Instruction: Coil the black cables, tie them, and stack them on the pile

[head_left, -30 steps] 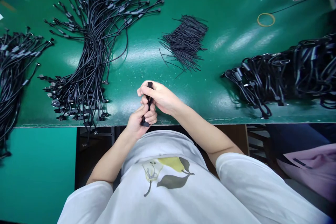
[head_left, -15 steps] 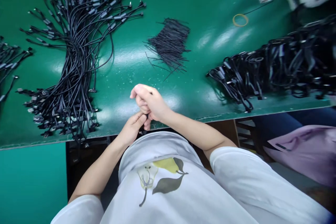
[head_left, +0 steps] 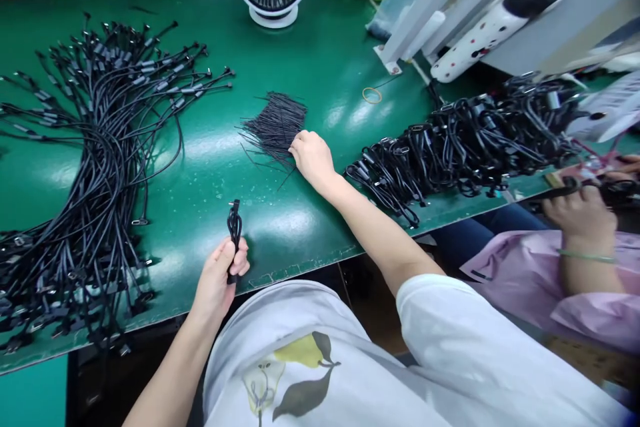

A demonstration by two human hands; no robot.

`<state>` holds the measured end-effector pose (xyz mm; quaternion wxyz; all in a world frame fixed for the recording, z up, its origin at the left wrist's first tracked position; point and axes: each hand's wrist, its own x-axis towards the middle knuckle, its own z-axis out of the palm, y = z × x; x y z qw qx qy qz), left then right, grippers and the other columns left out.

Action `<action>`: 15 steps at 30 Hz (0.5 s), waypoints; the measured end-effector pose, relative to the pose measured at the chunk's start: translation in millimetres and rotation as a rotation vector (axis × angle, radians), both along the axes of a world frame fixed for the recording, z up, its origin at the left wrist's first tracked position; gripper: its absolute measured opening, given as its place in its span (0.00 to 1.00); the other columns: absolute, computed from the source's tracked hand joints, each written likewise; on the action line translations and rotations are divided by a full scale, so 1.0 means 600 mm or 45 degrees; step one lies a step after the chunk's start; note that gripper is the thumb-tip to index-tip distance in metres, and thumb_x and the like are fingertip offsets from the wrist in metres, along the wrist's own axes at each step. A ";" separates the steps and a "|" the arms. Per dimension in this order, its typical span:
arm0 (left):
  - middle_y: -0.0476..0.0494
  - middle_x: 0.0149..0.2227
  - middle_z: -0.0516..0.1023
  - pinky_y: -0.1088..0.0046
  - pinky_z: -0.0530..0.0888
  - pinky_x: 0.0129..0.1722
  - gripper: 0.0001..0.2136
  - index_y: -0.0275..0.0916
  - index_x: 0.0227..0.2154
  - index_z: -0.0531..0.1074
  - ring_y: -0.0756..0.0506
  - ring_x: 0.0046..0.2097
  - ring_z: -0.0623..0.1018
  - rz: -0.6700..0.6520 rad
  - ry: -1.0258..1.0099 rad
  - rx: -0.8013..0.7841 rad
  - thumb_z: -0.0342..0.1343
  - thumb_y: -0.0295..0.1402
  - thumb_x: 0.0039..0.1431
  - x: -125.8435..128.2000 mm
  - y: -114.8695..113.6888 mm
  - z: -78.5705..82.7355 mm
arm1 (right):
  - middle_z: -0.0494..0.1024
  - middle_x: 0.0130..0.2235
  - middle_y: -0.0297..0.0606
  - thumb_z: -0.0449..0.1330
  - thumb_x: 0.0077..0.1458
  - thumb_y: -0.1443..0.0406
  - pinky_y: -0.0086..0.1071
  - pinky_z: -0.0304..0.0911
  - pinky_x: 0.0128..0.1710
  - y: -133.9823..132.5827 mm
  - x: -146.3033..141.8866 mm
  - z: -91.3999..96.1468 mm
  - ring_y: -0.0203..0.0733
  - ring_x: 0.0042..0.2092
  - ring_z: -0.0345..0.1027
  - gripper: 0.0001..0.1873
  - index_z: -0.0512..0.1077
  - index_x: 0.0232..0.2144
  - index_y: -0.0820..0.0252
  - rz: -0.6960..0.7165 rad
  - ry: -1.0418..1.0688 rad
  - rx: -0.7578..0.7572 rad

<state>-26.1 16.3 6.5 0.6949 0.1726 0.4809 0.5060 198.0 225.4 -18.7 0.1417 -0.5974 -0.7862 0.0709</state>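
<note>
My left hand (head_left: pixel 223 271) is closed round a folded black cable (head_left: pixel 234 221), whose looped end and plug stick up above the fingers near the table's front edge. Farther forward, my right hand (head_left: pixel 313 159) touches the right edge of a pile of thin black twist ties (head_left: pixel 278 121). Its fingertips are pinched together there; whether a tie sits between them is too small to make out. To the left lies a big spread bunch of loose black cables (head_left: pixel 113 127) with metal plugs at both ends.
Bundled black cables (head_left: pixel 450 140) form a long heap on the right. A white fan (head_left: pixel 273 17) stands at the back, near a white machine frame (head_left: pixel 425 7). A yellow ring (head_left: pixel 371 95) lies behind the heap. At far right a co-worker's hand (head_left: pixel 583 217) handles dark cables.
My hands were together at the table edge and have parted. The right reached forward to the twist ties; the left now holds the folded cable upright. The view has tilted up, showing the fan.
</note>
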 end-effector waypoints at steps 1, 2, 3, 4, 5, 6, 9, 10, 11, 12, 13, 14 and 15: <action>0.55 0.20 0.59 0.81 0.57 0.21 0.16 0.33 0.29 0.73 0.58 0.20 0.54 0.006 0.011 0.007 0.66 0.42 0.51 0.003 0.001 0.001 | 0.74 0.46 0.54 0.51 0.62 0.67 0.43 0.60 0.46 0.003 -0.004 0.001 0.51 0.46 0.64 0.15 0.76 0.39 0.69 0.012 -0.024 0.037; 0.55 0.20 0.58 0.80 0.57 0.22 0.16 0.33 0.29 0.74 0.58 0.20 0.54 0.014 0.019 0.012 0.66 0.42 0.51 0.004 0.001 0.002 | 0.74 0.45 0.54 0.49 0.63 0.67 0.42 0.59 0.45 0.003 -0.007 0.004 0.51 0.45 0.64 0.15 0.76 0.38 0.68 0.009 -0.032 0.070; 0.55 0.20 0.58 0.80 0.56 0.22 0.16 0.33 0.29 0.74 0.58 0.20 0.54 0.018 0.024 0.015 0.66 0.42 0.51 0.004 0.001 0.002 | 0.74 0.45 0.52 0.49 0.63 0.67 0.41 0.59 0.44 0.002 -0.009 0.008 0.50 0.44 0.63 0.15 0.76 0.37 0.67 -0.006 -0.029 0.090; 0.56 0.20 0.58 0.80 0.56 0.22 0.15 0.32 0.30 0.75 0.58 0.20 0.54 0.019 0.022 0.016 0.66 0.42 0.51 0.003 0.001 0.002 | 0.74 0.45 0.51 0.48 0.63 0.67 0.40 0.59 0.42 0.000 -0.009 0.012 0.49 0.43 0.63 0.15 0.75 0.37 0.66 -0.020 -0.021 0.099; 0.56 0.20 0.58 0.81 0.56 0.22 0.15 0.32 0.30 0.75 0.58 0.20 0.54 0.016 0.017 0.014 0.66 0.42 0.51 0.003 0.001 0.001 | 0.74 0.44 0.49 0.48 0.63 0.67 0.39 0.58 0.41 -0.002 -0.007 0.016 0.48 0.42 0.63 0.15 0.75 0.36 0.64 -0.032 -0.012 0.102; 0.56 0.20 0.57 0.81 0.56 0.22 0.15 0.32 0.30 0.75 0.58 0.20 0.54 0.013 0.008 0.014 0.66 0.42 0.51 0.003 0.000 0.000 | 0.74 0.44 0.48 0.48 0.64 0.67 0.38 0.58 0.41 -0.005 -0.005 0.020 0.47 0.41 0.63 0.16 0.75 0.36 0.63 -0.039 -0.006 0.102; 0.56 0.20 0.58 0.81 0.56 0.22 0.15 0.32 0.32 0.76 0.58 0.20 0.54 -0.005 -0.025 0.027 0.66 0.42 0.52 0.004 -0.001 0.000 | 0.73 0.44 0.47 0.49 0.64 0.66 0.39 0.58 0.42 -0.011 0.007 0.031 0.48 0.43 0.62 0.15 0.75 0.35 0.62 -0.068 -0.010 0.164; 0.56 0.20 0.58 0.80 0.56 0.22 0.15 0.32 0.32 0.76 0.58 0.20 0.54 -0.007 -0.032 0.035 0.66 0.42 0.52 0.005 -0.001 0.001 | 0.73 0.44 0.47 0.49 0.64 0.65 0.40 0.58 0.42 -0.013 0.011 0.035 0.49 0.44 0.62 0.15 0.75 0.35 0.62 -0.094 -0.012 0.205; 0.56 0.20 0.58 0.80 0.56 0.21 0.16 0.31 0.33 0.76 0.58 0.20 0.54 -0.008 -0.037 0.043 0.66 0.42 0.52 0.004 -0.001 0.003 | 0.73 0.44 0.48 0.49 0.64 0.65 0.40 0.58 0.43 -0.016 0.016 0.040 0.49 0.45 0.62 0.14 0.75 0.35 0.62 -0.122 -0.008 0.246; 0.56 0.20 0.58 0.80 0.56 0.21 0.16 0.31 0.34 0.76 0.58 0.20 0.54 -0.006 -0.043 0.053 0.65 0.42 0.52 0.004 -0.001 0.006 | 0.73 0.43 0.48 0.50 0.64 0.64 0.41 0.58 0.44 -0.021 0.020 0.046 0.49 0.44 0.63 0.14 0.75 0.36 0.62 -0.147 0.009 0.289; 0.56 0.20 0.58 0.80 0.56 0.21 0.16 0.31 0.36 0.76 0.58 0.20 0.54 -0.001 -0.051 0.064 0.65 0.41 0.53 0.003 -0.001 0.009 | 0.73 0.42 0.47 0.50 0.64 0.64 0.41 0.58 0.44 -0.028 0.022 0.051 0.49 0.44 0.63 0.14 0.75 0.36 0.62 -0.162 0.043 0.329; 0.56 0.20 0.58 0.80 0.56 0.21 0.17 0.31 0.37 0.76 0.58 0.20 0.54 0.008 -0.062 0.076 0.65 0.41 0.53 0.003 -0.002 0.012 | 0.73 0.40 0.46 0.51 0.64 0.64 0.40 0.58 0.45 -0.038 0.022 0.056 0.47 0.43 0.64 0.13 0.74 0.36 0.63 -0.163 0.100 0.356; 0.56 0.20 0.58 0.80 0.56 0.22 0.17 0.32 0.39 0.75 0.57 0.20 0.54 0.016 -0.078 0.091 0.65 0.41 0.53 0.004 -0.002 0.016 | 0.73 0.39 0.45 0.52 0.64 0.64 0.39 0.59 0.45 -0.053 0.018 0.060 0.46 0.42 0.65 0.12 0.74 0.36 0.62 -0.151 0.185 0.375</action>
